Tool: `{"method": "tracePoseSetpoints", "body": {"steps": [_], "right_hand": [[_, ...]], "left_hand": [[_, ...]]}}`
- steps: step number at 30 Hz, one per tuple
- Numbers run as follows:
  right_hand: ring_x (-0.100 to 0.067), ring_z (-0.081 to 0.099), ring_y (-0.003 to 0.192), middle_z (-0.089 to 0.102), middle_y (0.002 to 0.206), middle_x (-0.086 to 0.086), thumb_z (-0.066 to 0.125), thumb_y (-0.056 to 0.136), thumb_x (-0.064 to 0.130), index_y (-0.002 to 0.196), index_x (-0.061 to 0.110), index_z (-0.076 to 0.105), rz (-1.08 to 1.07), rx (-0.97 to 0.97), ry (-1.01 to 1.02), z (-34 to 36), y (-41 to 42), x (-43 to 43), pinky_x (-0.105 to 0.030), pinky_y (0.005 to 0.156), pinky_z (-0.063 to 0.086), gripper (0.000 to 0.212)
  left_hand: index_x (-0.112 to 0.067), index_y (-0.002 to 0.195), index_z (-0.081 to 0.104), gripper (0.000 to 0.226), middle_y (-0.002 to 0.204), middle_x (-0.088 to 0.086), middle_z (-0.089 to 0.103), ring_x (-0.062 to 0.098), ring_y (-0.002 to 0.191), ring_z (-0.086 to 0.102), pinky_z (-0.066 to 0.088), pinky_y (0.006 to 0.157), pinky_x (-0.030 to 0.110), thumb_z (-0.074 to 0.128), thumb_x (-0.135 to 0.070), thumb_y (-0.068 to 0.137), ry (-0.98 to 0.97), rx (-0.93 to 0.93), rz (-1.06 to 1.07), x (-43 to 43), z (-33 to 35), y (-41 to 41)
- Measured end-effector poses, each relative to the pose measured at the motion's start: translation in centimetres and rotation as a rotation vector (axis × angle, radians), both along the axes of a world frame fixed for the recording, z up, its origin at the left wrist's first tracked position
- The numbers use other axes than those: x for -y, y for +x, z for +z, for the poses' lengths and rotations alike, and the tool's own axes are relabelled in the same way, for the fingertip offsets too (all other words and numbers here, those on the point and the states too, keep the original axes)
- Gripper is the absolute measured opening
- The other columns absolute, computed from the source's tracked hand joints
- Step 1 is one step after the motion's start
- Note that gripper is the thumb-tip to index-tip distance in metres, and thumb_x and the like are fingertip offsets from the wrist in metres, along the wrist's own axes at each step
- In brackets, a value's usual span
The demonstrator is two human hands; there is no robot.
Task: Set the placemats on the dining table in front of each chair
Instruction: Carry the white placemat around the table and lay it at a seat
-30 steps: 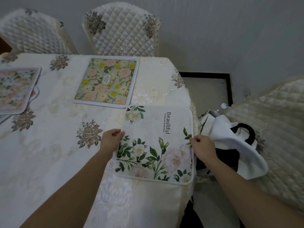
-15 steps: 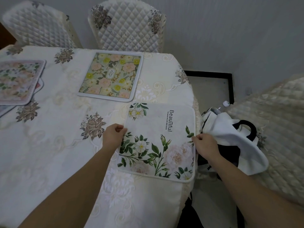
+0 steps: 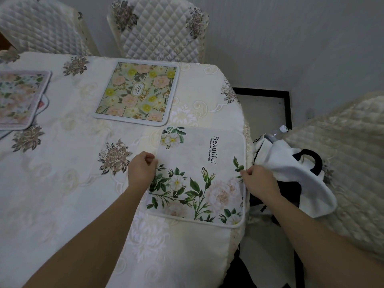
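The white placemat (image 3: 199,175), printed with green-leaved pale flowers and "BeauTiful", lies flat at the table's (image 3: 62,183) four-o'clock edge. The left hand (image 3: 142,170) pinches its nine-o'clock border, the right hand (image 3: 259,180) its three-o'clock border.

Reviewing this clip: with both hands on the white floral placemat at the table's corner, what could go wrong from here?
1. The white floral placemat lies right at the table edge; if it overhangs, it may slide off once the left hand and right hand let go.
2. Its far corner nearly meets the yellow-flowered placemat; a nudge forward could overlap them.
3. The right hand is close to the white bag on the chair and may snag it.
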State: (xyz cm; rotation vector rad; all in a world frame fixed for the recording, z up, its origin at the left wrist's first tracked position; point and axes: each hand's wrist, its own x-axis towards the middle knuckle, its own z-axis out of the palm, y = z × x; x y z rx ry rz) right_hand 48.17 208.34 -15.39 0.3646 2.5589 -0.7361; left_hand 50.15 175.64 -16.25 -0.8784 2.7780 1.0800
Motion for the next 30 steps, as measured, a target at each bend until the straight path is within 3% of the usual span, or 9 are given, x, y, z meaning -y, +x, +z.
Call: {"method": "tracePoseSetpoints", "body": {"steps": [2, 5, 7, 9, 12, 14, 16, 22, 30], "right_hand": [[-0.023, 0.057, 0.055, 0.058, 0.058, -0.005, 0.05, 0.091, 0.038, 0.061, 0.012, 0.053, 0.04, 0.005, 0.12, 0.2, 0.2, 0.2, -0.028, 0.049, 0.043, 0.04], [-0.022, 0.055, 0.056, 0.057, 0.063, -0.002, 0.048, 0.086, 0.043, 0.071, 0.014, 0.057, 0.039, -0.015, 0.302, 0.5, 0.2, 0.7, -0.026, 0.05, 0.04, 0.034], [-0.023, 0.052, 0.058, 0.054, 0.066, -0.002, 0.049, 0.084, 0.039, 0.076, 0.011, 0.058, 0.09, -0.154, 0.414, 0.6, 0.3, 1.4, -0.027, 0.051, 0.04, 0.03], [-0.026, 0.048, 0.062, 0.05, 0.072, -0.006, 0.053, 0.081, 0.029, 0.078, 0.007, 0.056, 0.182, -0.392, 0.416, 0.4, 0.5, 2.5, -0.03, 0.053, 0.037, 0.022], [-0.027, 0.05, 0.084, 0.055, 0.097, -0.011, 0.052, 0.083, 0.023, 0.098, 0.007, 0.057, 0.357, -0.599, 0.314, -0.5, 0.4, 5.6, -0.038, 0.069, 0.043, 0.022], [-0.03, 0.048, 0.118, 0.051, 0.129, -0.014, 0.046, 0.09, 0.026, 0.125, 0.006, 0.051, 0.489, -0.562, 0.191, -1.8, 0.4, 8.2, -0.044, 0.098, 0.043, 0.04], [-0.029, 0.025, 0.144, 0.032, 0.154, -0.015, 0.038, 0.098, 0.032, 0.145, 0.006, 0.035, 0.552, -0.496, 0.143, -3.2, 0.9, 10.2, -0.046, 0.116, 0.026, 0.054], [-0.019, -0.01, 0.149, -0.005, 0.163, -0.008, 0.019, 0.098, 0.056, 0.154, 0.009, -0.001, 0.496, -0.409, 0.263, -4.8, 1.3, 9.0, -0.043, 0.122, 0.004, 0.076], [-0.021, -0.009, 0.149, -0.006, 0.162, -0.012, 0.019, 0.097, 0.061, 0.153, 0.006, -0.002, 0.512, -0.368, 0.313, -4.3, 1.7, 4.3, -0.04, 0.122, 0.006, 0.082]], "left_hand": [[-0.007, 0.104, 0.064, 0.019, 0.089, 0.005, 0.064, 0.018, 0.077, 0.059, 0.048, 0.073, 0.031, 0.065, -0.019, 0.089, -0.06, -0.013, -0.046, 0.0, -0.4, 0.0], [-0.009, 0.1, 0.062, 0.017, 0.089, 0.006, 0.062, 0.02, 0.077, 0.059, 0.044, 0.068, 0.03, 0.063, -0.021, 0.089, -0.119, -0.028, -0.085, 0.1, -1.1, -0.1], [-0.006, 0.1, 0.06, 0.017, 0.09, 0.009, 0.06, 0.025, 0.081, 0.057, 0.045, 0.069, 0.033, 0.062, -0.019, 0.088, -0.169, -0.043, -0.104, -0.2, -1.1, 0.1], [-0.002, 0.105, 0.058, 0.023, 0.095, 0.016, 0.057, 0.032, 0.084, 0.053, 0.046, 0.07, 0.042, 0.062, -0.015, 0.085, -0.363, -0.118, -0.206, -0.8, -1.3, 0.4], [-0.01, 0.127, 0.05, 0.044, 0.128, 0.017, 0.051, 0.034, 0.111, 0.049, 0.045, 0.085, 0.047, 0.058, -0.025, 0.086, -0.537, -0.159, -0.418, -2.9, -1.3, 0.4], [-0.021, 0.146, 0.034, 0.055, 0.155, 0.007, 0.032, 0.026, 0.14, 0.031, 0.033, 0.108, 0.047, 0.045, -0.039, 0.095, -0.527, -0.122, -0.618, -4.5, -2.1, -0.1], [-0.026, 0.154, 0.016, 0.059, 0.163, 0.0, 0.01, 0.018, 0.15, 0.009, 0.018, 0.118, 0.047, 0.027, -0.046, 0.1, -0.544, -0.072, -0.776, -5.7, -3.4, -0.4], [-0.024, 0.155, -0.003, 0.066, 0.164, -0.001, -0.006, 0.014, 0.15, -0.008, 0.007, 0.122, 0.045, 0.021, -0.052, 0.1, -0.573, -0.016, -0.753, -3.7, -4.4, -0.3], [-0.019, 0.154, -0.009, 0.07, 0.163, 0.001, -0.012, 0.016, 0.149, -0.013, 0.007, 0.122, 0.045, 0.013, -0.055, 0.099, -0.567, 0.06, -0.702, -2.0, -4.1, 0.2]]}}
